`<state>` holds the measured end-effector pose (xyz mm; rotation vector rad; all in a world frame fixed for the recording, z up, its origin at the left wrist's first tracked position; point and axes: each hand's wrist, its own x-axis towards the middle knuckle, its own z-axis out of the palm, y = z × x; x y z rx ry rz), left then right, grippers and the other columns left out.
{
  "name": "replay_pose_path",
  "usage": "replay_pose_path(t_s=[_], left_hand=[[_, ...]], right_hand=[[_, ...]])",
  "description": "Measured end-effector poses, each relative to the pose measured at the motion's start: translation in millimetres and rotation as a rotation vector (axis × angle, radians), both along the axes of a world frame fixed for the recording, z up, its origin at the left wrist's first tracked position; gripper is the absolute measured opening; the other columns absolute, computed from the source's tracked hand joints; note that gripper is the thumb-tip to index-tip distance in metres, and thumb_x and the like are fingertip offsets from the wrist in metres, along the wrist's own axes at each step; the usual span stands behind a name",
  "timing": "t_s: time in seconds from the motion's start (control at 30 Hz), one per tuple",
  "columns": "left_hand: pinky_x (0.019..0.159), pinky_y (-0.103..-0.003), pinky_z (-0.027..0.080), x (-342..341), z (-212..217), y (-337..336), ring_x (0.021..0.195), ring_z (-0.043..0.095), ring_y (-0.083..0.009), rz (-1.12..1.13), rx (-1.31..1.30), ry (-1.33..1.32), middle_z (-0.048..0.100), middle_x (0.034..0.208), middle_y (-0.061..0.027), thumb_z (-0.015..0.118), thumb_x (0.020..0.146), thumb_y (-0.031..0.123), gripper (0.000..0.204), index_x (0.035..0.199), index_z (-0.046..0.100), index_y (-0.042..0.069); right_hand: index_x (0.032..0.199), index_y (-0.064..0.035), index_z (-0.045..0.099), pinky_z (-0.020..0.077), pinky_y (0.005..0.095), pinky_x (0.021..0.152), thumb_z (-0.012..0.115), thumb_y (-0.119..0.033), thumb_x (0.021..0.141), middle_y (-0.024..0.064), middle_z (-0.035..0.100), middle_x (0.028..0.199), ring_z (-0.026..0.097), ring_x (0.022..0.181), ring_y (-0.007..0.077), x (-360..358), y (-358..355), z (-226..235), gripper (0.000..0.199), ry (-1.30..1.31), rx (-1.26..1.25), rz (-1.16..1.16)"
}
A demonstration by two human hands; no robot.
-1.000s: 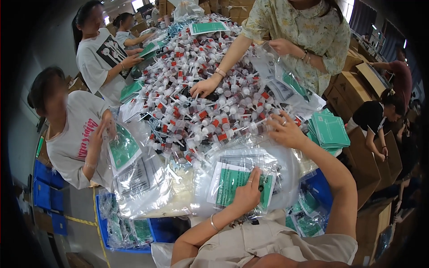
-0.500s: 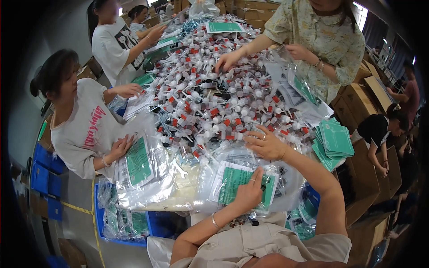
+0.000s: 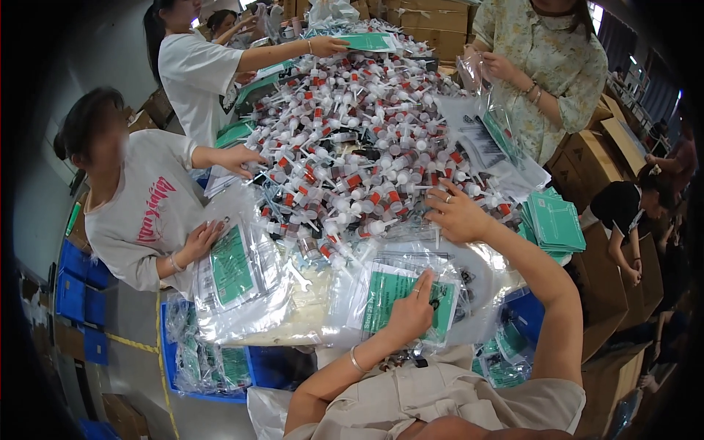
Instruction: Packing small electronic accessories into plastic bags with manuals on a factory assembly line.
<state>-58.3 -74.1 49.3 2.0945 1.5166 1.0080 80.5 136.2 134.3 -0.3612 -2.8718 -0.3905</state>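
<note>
My left hand (image 3: 412, 314) lies with outstretched fingers on a green printed booklet (image 3: 381, 299) in a clear plastic bag (image 3: 341, 304) at the table's near edge. Several more bags and sheets are layered around it. At the near right edge of a big heap of small clear bottles (image 3: 367, 198) with white nozzle tips and red or dark parts, my right hand (image 3: 460, 211) reaches in with fingers apart; whether a fingertip touches a bottle is hard to see. A white wrench shape (image 3: 298, 276) lies left of my bags.
Green booklets (image 3: 555, 220) are stacked at right. Blue bins (image 3: 275, 367) with packed bags stand below the near edge. Co-workers stand along both sides; one's hand (image 3: 240, 158) touches the heap's left side, another's hand (image 3: 328, 46) is at a far green booklet (image 3: 368, 42).
My right hand has moved slightly right and up along the heap; my left hand stays on the booklet. The co-worker across at right has drawn a hand back from the heap; another reaches over the far end.
</note>
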Motion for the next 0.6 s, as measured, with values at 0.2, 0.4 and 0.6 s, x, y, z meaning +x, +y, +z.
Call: replay_pose_path(t_s=[0.2,0.4,0.6], left_hand=[[0.059,-0.04,0.052,-0.3,2.5,-0.3,0.083,0.061,-0.0364,-0.004,-0.037,0.011,0.04,0.135,-0.0195,0.053,0.068,0.0,0.071,0.135,0.028,-0.003],[0.059,-0.04,0.052,-0.5,-1.6,1.3,0.084,0.061,-0.0356,-0.008,-0.036,0.0,0.039,0.136,-0.0181,0.053,0.069,0.001,0.07,0.135,0.028,-0.001],[0.056,-0.041,0.05,-2.8,-6.1,1.3,0.077,0.061,-0.0344,-0.016,0.0,-0.001,0.037,0.138,-0.0181,0.052,0.072,0.005,0.066,0.134,0.029,-0.004]], right_hand=[[0.087,-0.0071,0.066,0.0263,0.049,0.103,0.06,-0.016,0.069,0.0068,0.056,0.103,0.05,0.108,0.0236,-22.8,2.1,-11.1,0.02,0.099,-0.093,-0.004],[0.074,-0.0076,0.064,0.0353,0.0431,0.091,0.057,-0.013,0.072,0.0081,0.055,0.089,0.053,0.094,0.023,-54.9,9.9,-33.6,0.009,0.063,0.137,-0.08],[0.078,-0.0094,0.063,0.0364,0.0402,0.088,0.057,-0.014,0.072,0.0082,0.055,0.092,0.053,0.095,0.0224,-54.6,17.3,-23.2,0.01,-0.046,0.142,-0.022]])
